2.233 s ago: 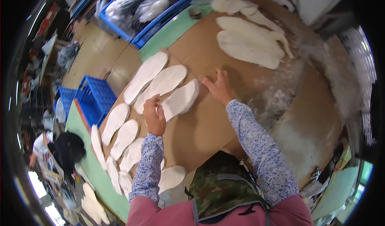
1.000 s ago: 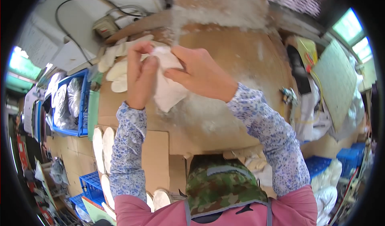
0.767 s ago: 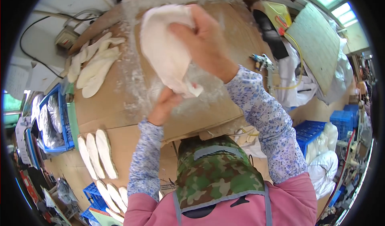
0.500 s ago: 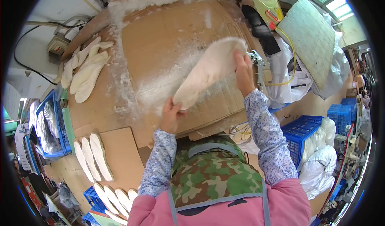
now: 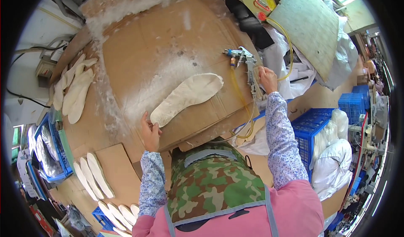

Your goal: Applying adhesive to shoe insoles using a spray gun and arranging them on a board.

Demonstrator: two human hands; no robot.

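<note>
A white insole-shaped piece (image 5: 187, 97) lies flat on a cardboard sheet (image 5: 168, 47) dusted with white residue. My left hand (image 5: 150, 131) rests at its near end, fingers touching the heel edge. My right hand (image 5: 266, 79) is off to the right, wrapped around the handle of a metal spray gun (image 5: 245, 61) with a yellow hose (image 5: 248, 119) hanging from it.
A stack of white insoles (image 5: 73, 89) lies at the left of the cardboard, and more insoles (image 5: 94, 176) sit on a lower board. Blue crates (image 5: 311, 127) with white bags stand at right and far left. A padded board (image 5: 313, 26) leans at top right.
The insole was held up in both hands before; now it lies flat on the cardboard. My right hand has let go and moved right onto the spray gun.
</note>
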